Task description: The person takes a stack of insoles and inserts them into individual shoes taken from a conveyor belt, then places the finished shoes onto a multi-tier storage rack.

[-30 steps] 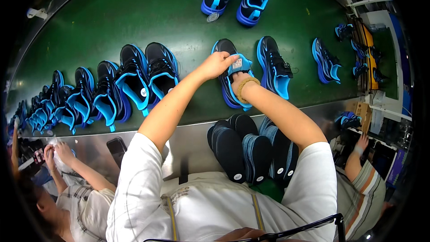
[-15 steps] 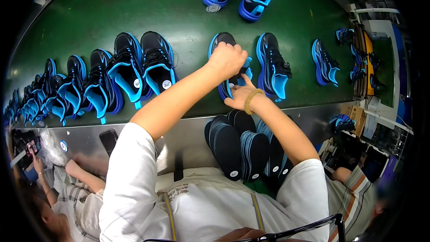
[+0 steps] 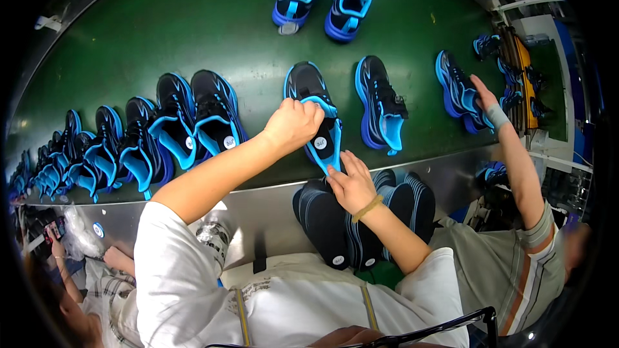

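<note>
A black and blue sneaker (image 3: pixel 305 81) stands on the green surface before me, toe pointing away. My left hand (image 3: pixel 295 124) is closed on the blue-lined tongue at its opening. Inside the shoe, a dark insole (image 3: pixel 326 150) with a round white label shows. My right hand (image 3: pixel 351 185), a tan band at the wrist, has its fingers stretched out beside the heel, the thumb at the blue heel collar. Just right is another sneaker (image 3: pixel 372 93). Several black and blue striped insoles (image 3: pixel 320 219) stand below the table edge, partly behind my right hand and forearm.
Several matching sneakers (image 3: pixel 215 95) line the left side of the green table (image 3: pixel 193 19). A pair (image 3: pixel 349 3) stands at the far side. At right, a co-worker's hand (image 3: pixel 485 93) touches sneakers (image 3: pixel 449 84). A metal edge (image 3: pixel 255 201) runs along the near side.
My left hand has shifted from over the shoe's upper to its tongue. My right hand has drawn back to the heel, exposing the insole. A co-worker's arm has reached in at right.
</note>
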The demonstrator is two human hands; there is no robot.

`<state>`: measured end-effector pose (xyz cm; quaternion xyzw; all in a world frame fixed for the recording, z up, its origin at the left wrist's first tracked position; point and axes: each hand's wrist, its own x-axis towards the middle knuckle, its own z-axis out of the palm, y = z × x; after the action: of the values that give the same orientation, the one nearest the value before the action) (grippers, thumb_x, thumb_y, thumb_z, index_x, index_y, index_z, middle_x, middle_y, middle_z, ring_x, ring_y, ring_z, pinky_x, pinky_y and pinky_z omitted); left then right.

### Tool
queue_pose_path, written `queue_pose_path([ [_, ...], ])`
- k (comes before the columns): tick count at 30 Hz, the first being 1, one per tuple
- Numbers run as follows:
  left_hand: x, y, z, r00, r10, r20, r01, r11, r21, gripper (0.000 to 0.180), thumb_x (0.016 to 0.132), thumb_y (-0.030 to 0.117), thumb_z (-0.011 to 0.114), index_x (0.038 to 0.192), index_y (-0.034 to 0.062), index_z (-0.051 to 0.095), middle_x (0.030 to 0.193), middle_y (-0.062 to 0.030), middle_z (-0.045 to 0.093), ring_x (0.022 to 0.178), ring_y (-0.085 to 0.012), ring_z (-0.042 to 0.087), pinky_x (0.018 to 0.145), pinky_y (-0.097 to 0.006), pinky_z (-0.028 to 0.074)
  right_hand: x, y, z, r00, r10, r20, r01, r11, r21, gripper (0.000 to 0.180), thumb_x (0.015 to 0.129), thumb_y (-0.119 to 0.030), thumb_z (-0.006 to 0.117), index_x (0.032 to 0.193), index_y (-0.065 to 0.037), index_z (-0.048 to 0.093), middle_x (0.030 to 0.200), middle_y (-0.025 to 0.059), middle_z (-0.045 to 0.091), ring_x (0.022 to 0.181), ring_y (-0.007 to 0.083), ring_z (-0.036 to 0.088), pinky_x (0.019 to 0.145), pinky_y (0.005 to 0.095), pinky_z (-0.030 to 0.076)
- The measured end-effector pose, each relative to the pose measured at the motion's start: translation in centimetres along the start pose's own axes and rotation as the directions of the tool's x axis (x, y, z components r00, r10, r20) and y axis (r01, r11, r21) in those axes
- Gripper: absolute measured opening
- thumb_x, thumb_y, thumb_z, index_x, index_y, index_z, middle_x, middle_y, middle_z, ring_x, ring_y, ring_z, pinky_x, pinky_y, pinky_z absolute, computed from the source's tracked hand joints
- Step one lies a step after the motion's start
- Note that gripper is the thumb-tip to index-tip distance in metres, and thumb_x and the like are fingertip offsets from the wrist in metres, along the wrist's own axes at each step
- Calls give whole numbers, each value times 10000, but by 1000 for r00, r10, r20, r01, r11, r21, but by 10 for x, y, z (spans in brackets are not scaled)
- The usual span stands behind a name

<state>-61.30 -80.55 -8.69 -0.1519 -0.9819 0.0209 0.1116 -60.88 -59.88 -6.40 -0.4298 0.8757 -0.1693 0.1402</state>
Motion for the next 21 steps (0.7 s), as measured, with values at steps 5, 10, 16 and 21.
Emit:
queue_pose_path([
  [5, 22, -11, 23, 980, 46, 192, -47, 999, 1, 208, 710, 165, 453, 874, 53, 516, 714, -58, 517, 580, -180, 530, 518, -298, 380, 81, 9, -46, 988, 121, 99, -132, 986, 105, 311, 728, -254, 515, 978, -78, 572, 1050, 194, 488, 865, 365, 530, 702, 404, 445],
  [10, 24, -3, 22, 972, -19, 236, 16, 1000, 15, 136, 731, 171, 434, 806, 88, 511, 724, -66, 519, 597, -194, 537, 528, -316, 364, 211, 1, -68, 965, 259, 28, -259, 966, -5, 705, 715, -381, 546, 1283, -368, 128, 1295, 308, -26, 710, 388, 564, 657, 384, 471],
  [16, 27, 1, 26, 967, -75, 243, 78, 997, -4, 119, 724, 164, 444, 794, 84, 497, 739, -69, 517, 615, -200, 548, 548, -313, 390, 280, 31, -30, 854, 508, 116, -493, 859, -136, 767, 641, -531, 589, 1278, -352, 202, 1289, 273, -195, 907, 327, 551, 751, 362, 455],
  [21, 13, -10, 30, 976, -66, 207, 95, 986, -137, 134, 706, 147, 459, 798, 55, 486, 744, -79, 519, 613, -222, 549, 558, -328, 407, 250, 17, -12, 878, 462, 126, -447, 885, -126, 751, 637, -491, 613, 1264, -392, 212, 1310, 257, -140, 824, 318, 577, 711, 351, 469],
])
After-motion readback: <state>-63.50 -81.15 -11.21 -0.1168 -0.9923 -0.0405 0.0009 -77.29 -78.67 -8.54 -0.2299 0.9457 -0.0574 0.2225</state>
